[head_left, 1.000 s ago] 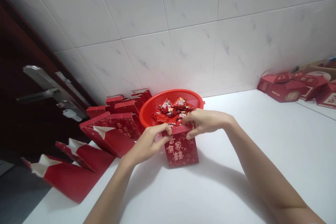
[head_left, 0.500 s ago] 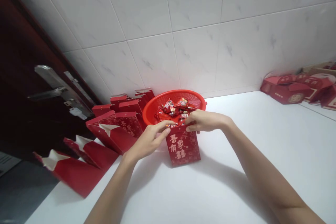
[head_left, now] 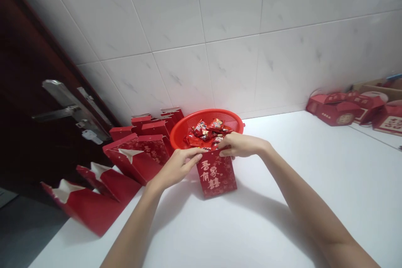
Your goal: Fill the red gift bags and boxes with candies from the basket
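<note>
A red paper gift bag [head_left: 216, 176] with pale Chinese lettering stands upright on the white table. At its top left edge, my left hand [head_left: 180, 165] pinches the rim between thumb and fingers. My right hand [head_left: 240, 144] grips the rim's top right side, its fingertips partly hidden behind the paper. Just behind the bag sits a red plastic colander [head_left: 179, 132]. It holds several red-wrapped sweets [head_left: 201, 127], some of them hidden by my hands and the bag.
Several more red gift bags [head_left: 94, 205] stand along the table's left side. Red house-shaped boxes [head_left: 339, 111] and a cardboard box [head_left: 369, 88] sit at the far right. A tiled wall [head_left: 232, 67] closes the back; a dark door [head_left: 28, 92] with a metal handle is at left.
Both hands stay on the bag's rim, with only a slight shift. The view has turned a little to the right, showing more of the boxes there.
</note>
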Available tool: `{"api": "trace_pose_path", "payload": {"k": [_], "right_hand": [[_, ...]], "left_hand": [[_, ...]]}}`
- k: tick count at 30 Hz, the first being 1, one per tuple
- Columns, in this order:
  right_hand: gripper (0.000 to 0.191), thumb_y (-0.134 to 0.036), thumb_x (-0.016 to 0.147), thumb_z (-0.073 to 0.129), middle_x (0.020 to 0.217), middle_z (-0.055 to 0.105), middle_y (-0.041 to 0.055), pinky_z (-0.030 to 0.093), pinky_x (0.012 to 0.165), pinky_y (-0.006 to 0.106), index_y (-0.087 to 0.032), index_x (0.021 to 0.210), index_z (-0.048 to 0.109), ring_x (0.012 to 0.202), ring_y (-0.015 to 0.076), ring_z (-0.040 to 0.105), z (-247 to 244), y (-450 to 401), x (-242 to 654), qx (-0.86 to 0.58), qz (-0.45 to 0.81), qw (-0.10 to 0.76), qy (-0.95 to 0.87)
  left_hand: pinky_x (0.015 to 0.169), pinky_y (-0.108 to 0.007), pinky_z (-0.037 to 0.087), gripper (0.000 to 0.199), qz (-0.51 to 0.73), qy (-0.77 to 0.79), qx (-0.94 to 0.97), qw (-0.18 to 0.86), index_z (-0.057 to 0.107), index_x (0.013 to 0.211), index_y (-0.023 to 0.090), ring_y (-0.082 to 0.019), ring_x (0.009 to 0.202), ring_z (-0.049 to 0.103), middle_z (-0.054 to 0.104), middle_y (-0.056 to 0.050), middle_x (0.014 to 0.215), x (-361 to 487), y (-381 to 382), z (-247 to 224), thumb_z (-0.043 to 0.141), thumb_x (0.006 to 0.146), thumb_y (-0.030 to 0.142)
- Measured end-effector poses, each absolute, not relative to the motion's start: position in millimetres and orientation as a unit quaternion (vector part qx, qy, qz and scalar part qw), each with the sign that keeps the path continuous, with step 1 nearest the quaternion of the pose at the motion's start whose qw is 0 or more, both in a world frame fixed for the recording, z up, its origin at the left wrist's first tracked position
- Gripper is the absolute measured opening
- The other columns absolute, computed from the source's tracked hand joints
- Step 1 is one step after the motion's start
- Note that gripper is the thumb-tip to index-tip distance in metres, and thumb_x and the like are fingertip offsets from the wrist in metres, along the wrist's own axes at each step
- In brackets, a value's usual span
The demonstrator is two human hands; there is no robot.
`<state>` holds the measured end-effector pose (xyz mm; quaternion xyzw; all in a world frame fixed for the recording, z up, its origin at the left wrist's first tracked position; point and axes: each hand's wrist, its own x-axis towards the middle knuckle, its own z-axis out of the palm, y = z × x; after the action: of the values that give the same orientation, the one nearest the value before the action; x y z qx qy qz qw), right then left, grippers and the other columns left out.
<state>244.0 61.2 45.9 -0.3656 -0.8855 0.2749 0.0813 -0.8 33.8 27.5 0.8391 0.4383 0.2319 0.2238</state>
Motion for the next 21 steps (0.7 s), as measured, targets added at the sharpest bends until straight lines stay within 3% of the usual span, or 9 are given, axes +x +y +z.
{"api": "trace_pose_path", "payload": {"k": [6,10,15,19,21], "right_hand": [[0.022,-0.02,0.096,0.051,0.069,0.054,-0.0021,0.036,0.06,0.025,-0.016,0.075,0.058,0.062,0.011,0.044,23,50,248,-0.348,0.246,0.17,-0.888],[0.023,-0.03,0.099,0.049,0.08,0.065,0.0028,0.044,0.066,0.027,-0.016,0.088,0.062,0.069,0.0132,0.053,-6,24,261,-0.349,0.263,0.288,-0.852],[0.039,-0.051,0.095,0.053,0.071,0.066,0.0034,0.05,0.061,0.028,-0.017,0.079,0.065,0.065,0.0158,0.062,-10,-4,320,-0.419,0.262,0.415,-0.764],[0.041,-0.057,0.086,0.064,0.068,0.068,0.0051,0.048,0.058,0.029,-0.017,0.079,0.069,0.061,0.0179,0.062,14,-12,388,-0.545,0.149,0.49,-0.664],[0.031,-0.045,0.088,0.065,0.066,0.067,0.0063,0.045,0.059,0.029,-0.017,0.077,0.067,0.058,0.0172,0.06,20,-14,420,-0.643,0.045,0.501,-0.577]], "left_hand": [[0.087,-0.032,0.056,0.038,0.214,0.432,0.85,0.212,0.074,0.119,0.023,-0.026,0.102,0.071,0.077,-0.004,0.112,-2,35,28,0.049,0.097,0.041],[0.094,-0.034,0.054,0.039,0.186,0.404,0.868,0.222,0.071,0.122,0.023,-0.025,0.106,0.069,0.075,-0.005,0.118,-2,28,35,0.049,0.098,0.043],[0.101,-0.035,0.052,0.044,0.179,0.404,0.873,0.207,0.067,0.128,0.026,-0.025,0.118,0.065,0.07,-0.005,0.13,-11,19,48,0.05,0.096,0.052],[0.101,-0.035,0.052,0.047,0.191,0.424,0.867,0.179,0.069,0.127,0.027,-0.027,0.119,0.065,0.07,-0.005,0.129,-21,14,56,0.052,0.094,0.055],[0.1,-0.034,0.053,0.044,0.193,0.424,0.868,0.173,0.07,0.124,0.028,-0.027,0.117,0.066,0.071,-0.004,0.127,-25,11,60,0.053,0.093,0.054]]}}
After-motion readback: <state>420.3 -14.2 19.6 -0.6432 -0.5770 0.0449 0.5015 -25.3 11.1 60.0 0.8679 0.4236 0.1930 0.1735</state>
